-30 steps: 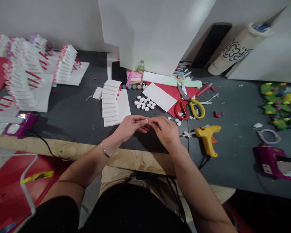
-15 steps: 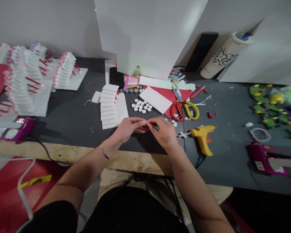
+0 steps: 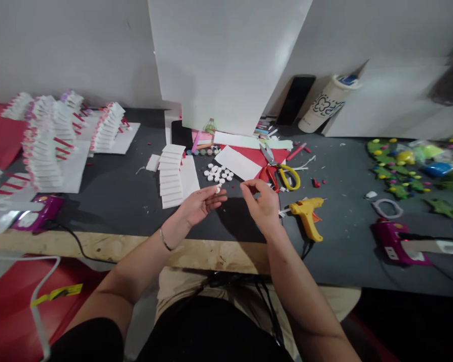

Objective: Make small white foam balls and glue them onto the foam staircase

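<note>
Palm up, my left hand [image 3: 201, 206] holds a small white disc [image 3: 218, 189] between thumb and fingertips. To its right, my right hand [image 3: 263, 205] has thumb and forefinger pinched together; anything between them is too small to make out. The two hands are apart over the dark table. Just beyond them lies a group of small white round discs [image 3: 222, 181]. A stepped model of white slabs [image 3: 170, 176] on a white base stands left of the discs. Scissors [image 3: 290, 177] with red and yellow handles lie beyond my right hand.
A yellow glue gun [image 3: 305, 213] lies right of my right hand. Purple power sockets [image 3: 41, 213] sit at both sides. Several white stepped models [image 3: 43, 161] stand at left. A tumbler [image 3: 322, 106] and black phone [image 3: 296, 100] lean at the back. Green star shapes [image 3: 398, 191] lie far right.
My hands were together at the fingertips and have drawn apart. The white disc now shows in my left hand, whose fingers have spread. The camera view has shifted slightly.
</note>
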Action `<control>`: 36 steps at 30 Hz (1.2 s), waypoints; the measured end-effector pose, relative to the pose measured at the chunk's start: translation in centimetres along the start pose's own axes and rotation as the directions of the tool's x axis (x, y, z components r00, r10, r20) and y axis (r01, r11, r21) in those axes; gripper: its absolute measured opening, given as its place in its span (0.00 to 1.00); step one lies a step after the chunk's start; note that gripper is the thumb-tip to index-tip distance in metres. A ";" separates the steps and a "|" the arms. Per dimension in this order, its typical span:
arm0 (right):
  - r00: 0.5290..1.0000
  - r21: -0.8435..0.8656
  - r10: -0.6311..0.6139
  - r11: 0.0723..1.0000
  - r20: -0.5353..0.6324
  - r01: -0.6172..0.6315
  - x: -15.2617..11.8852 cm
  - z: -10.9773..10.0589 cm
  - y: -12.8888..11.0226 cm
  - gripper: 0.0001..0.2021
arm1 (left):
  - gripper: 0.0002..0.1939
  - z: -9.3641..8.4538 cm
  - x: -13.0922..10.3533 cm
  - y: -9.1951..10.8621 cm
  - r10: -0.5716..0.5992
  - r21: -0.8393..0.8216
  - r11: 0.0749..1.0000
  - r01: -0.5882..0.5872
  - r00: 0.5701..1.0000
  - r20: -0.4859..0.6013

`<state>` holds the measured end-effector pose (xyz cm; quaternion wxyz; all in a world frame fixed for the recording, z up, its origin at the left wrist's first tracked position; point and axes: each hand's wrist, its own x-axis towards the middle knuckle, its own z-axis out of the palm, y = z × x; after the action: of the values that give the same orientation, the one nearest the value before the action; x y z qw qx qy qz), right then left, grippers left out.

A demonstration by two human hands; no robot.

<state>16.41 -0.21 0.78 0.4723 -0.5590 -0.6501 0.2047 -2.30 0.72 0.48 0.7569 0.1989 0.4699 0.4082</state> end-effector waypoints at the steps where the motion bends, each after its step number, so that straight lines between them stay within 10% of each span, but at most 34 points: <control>1: 0.999 0.028 0.040 0.999 0.018 -0.041 0.0 -0.3 -0.3 0.11 | 0.05 -0.1 0.0 0.0 -0.001 0.004 1.000 0.001 1.000 -0.005; 6: 0.998 -0.017 0.043 0.999 0.045 -0.042 0.1 -5.5 -2.4 0.11 | 0.06 -0.3 0.0 0.3 0.009 0.035 0.999 -0.008 1.000 -0.021; 13: 0.994 -0.600 0.089 0.799 0.060 -0.036 4.3 -12.1 0.9 0.09 | 0.04 0.2 -0.2 0.7 0.054 0.076 0.996 -0.051 0.998 -0.037; 21: 0.895 -0.813 0.384 0.581 0.229 -0.041 8.5 -6.7 5.8 0.12 | 0.04 -0.1 -0.3 0.8 0.136 0.089 0.987 -0.135 0.991 -0.008; 28: 0.964 -0.782 0.182 0.622 0.194 0.040 7.6 -6.1 4.6 0.14 | 0.09 -0.1 -0.8 0.0 0.194 0.129 0.972 -0.194 0.981 0.018; 33: 0.954 -0.186 0.000 0.981 0.299 0.058 3.4 -4.0 0.1 0.12 | 0.11 0.2 -1.9 -0.7 0.522 0.486 0.725 -0.488 0.850 0.075; 36: 0.878 0.114 0.075 0.983 0.473 -0.146 0.6 -1.6 -1.9 0.17 | 0.10 0.2 -2.4 -0.8 0.625 0.650 0.511 -0.563 0.762 0.169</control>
<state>16.81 -0.59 3.25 0.3293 -0.4933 -0.6947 0.4070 -2.30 -1.72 1.36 0.4261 0.5859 0.5186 0.4541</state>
